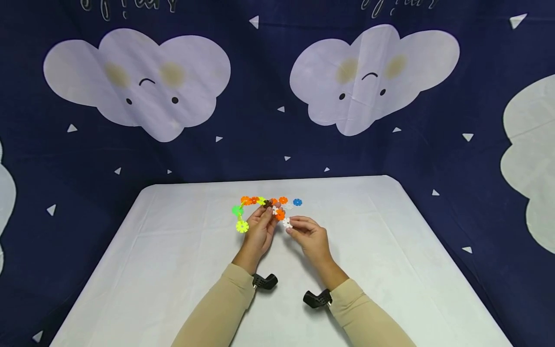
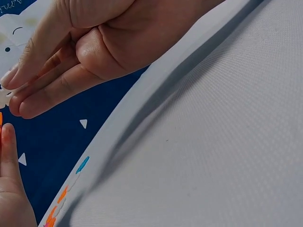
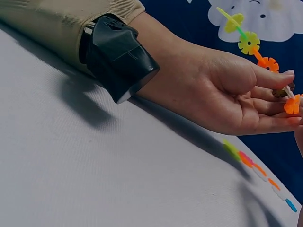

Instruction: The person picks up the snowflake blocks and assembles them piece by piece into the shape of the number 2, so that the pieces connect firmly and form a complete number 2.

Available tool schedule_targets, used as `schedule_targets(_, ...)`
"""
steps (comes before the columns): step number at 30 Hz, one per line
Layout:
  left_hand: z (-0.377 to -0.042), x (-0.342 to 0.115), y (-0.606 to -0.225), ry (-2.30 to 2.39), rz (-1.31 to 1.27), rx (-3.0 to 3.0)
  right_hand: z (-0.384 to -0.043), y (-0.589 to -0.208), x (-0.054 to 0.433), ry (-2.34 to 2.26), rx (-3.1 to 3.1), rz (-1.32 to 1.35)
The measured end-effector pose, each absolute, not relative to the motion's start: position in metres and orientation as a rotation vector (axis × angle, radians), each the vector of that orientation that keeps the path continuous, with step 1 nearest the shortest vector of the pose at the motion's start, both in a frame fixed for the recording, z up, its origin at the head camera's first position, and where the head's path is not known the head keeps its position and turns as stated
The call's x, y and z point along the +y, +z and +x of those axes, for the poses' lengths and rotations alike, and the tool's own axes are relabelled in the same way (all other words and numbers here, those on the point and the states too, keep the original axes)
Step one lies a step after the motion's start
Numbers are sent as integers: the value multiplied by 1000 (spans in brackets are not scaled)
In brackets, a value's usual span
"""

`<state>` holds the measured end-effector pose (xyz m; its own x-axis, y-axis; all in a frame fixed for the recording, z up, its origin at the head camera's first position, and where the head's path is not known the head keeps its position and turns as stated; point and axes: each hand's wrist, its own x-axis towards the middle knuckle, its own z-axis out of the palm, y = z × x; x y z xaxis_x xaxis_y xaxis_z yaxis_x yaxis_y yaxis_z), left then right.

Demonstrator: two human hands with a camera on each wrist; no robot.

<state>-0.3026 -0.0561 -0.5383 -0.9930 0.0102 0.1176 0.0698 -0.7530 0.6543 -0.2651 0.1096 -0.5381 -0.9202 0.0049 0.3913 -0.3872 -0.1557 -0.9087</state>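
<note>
My left hand (image 1: 260, 230) grips a curved chain of flower-shaped plastic discs between thumb and fingers, near a brown disc (image 1: 267, 204). From there the chain runs left through orange discs (image 1: 245, 200) and a green disc (image 1: 237, 210) to a yellow disc (image 1: 242, 226) at its hanging end. On the other side, a white disc and an orange disc (image 1: 280, 214) continue it. With thumb and fingertips my right hand (image 1: 313, 238) pinches a white disc (image 1: 286, 222) at that orange one. In the right wrist view, the left palm (image 3: 227, 85) shows beneath the chain.
Beyond the hands, loose discs lie in a row on the white tabletop (image 1: 182, 270), among them a blue disc (image 1: 297, 202) and an orange disc (image 1: 283, 200). A dark blue cloth (image 1: 260, 144) printed with clouds hangs behind the table's far edge.
</note>
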Motion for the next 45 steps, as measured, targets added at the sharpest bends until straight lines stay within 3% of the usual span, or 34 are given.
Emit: schedule_targets(45, -298, -54, -538, -3008, -330, -1062, -261, -537, 107, 2142, -1811, 425)
